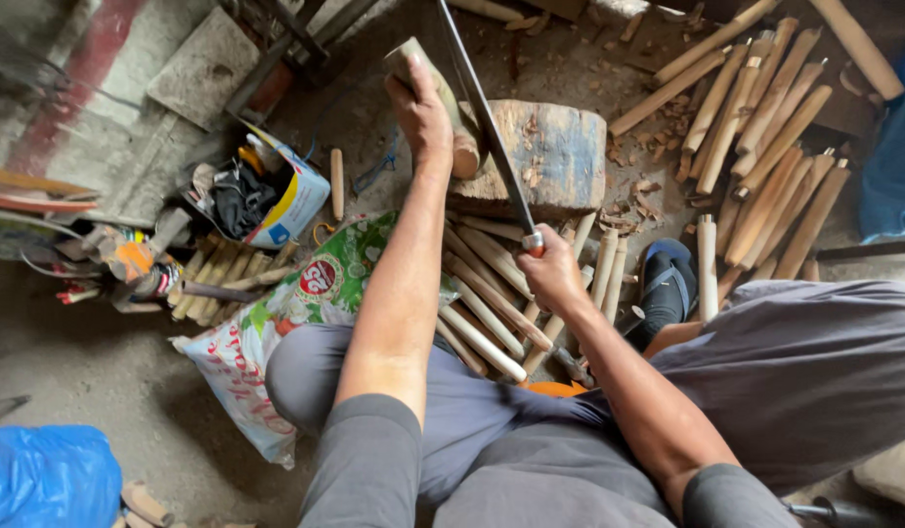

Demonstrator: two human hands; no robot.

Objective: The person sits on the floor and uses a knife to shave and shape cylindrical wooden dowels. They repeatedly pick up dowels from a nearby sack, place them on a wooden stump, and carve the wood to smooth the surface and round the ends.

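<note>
So the person is sitting low on the floor over a worn chopping block (555, 156). Their left hand (423, 112) is wrapped tight around a chunky wooden billet (443, 98), holding it tilted with its lower end resting on the block's near left edge. The right hand (550, 274) is closed around the handle of a long thin blade (487, 122), which runs up and away from that hand and passes just right of the billet, right alongside it. Can't tell if the edge is actually biting into the wood.

Just below the right hand, between the knees, there's a bundle of pale rounded sticks (487, 298). Off to that hand's right, a big fan of longer tapered sticks (765, 147) is spread over the floor, with chips scattered around. Left of the left arm sits a printed plastic sack (277, 332), and past it an open carton (272, 196) stuffed with odds and ends.
</note>
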